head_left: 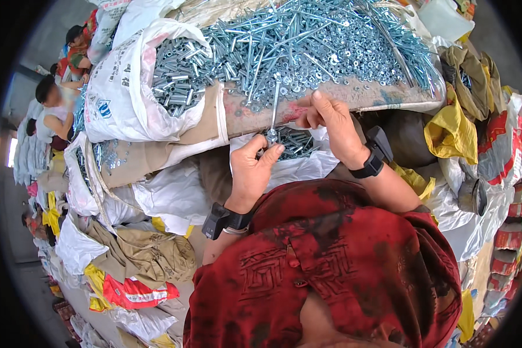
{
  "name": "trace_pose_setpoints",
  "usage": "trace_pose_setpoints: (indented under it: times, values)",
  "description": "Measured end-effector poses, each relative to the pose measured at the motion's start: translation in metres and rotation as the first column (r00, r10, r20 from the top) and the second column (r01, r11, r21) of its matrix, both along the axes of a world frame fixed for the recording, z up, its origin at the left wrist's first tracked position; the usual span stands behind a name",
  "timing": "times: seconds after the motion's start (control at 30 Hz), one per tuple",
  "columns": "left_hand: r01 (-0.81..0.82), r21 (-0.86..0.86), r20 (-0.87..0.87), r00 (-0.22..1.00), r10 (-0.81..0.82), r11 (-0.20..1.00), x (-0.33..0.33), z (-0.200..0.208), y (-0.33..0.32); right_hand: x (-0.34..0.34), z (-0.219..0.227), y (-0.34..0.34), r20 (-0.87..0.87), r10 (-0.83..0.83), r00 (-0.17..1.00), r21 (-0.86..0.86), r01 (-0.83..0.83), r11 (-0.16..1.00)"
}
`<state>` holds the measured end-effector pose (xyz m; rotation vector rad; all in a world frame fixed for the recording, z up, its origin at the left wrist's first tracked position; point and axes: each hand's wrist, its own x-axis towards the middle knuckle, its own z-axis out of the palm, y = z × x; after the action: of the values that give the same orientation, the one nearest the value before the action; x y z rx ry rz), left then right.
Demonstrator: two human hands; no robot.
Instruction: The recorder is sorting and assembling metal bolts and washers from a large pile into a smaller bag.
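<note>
A wide worktable [383,95] carries a great heap of bolts [330,40], silvery long rods, short sleeves and washers mixed, spreading across its top. At the table's left end a big white sack [113,87] stands open, its mouth rolled back, filled with short metal sleeves [177,75] of the same silver colour. Below it, a lower white bag [78,168] holds more small metal parts. Around the table lie crumpled sacks: white ones [168,194], a tan one [148,252], a yellow one [449,130]. Between the person's hands, a small white bag [307,165] lies open just under the table edge, with a small pile of bolts [293,142] in it. The left hand [250,168] pinches the lower end of one long bolt [274,110] between thumb and fingers, holding it nearly upright above the small bag. The right hand [330,124] has its fingers curled near the bolt's shaft at the table edge; whether they touch it cannot be told. Both wrists wear black bands. Other people sit at far left.
</note>
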<state>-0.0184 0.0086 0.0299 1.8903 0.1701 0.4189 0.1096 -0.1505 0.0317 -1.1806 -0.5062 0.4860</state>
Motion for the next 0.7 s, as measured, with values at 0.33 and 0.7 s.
trace_pose_setpoints:
  times: [0.33,0.7]
  values:
    - [0.030,0.306,-0.008,1.000,-0.029,0.952,0.007,-0.017,-0.011,0.005,-0.005,0.012,0.518,0.005,0.856,-0.201,0.116,0.973]
    - [0.075,0.487,0.082,0.988,-0.131,0.870,0.021,-0.012,0.001,-0.003,-0.012,-0.002,0.628,0.211,0.749,-0.361,0.040,0.932]
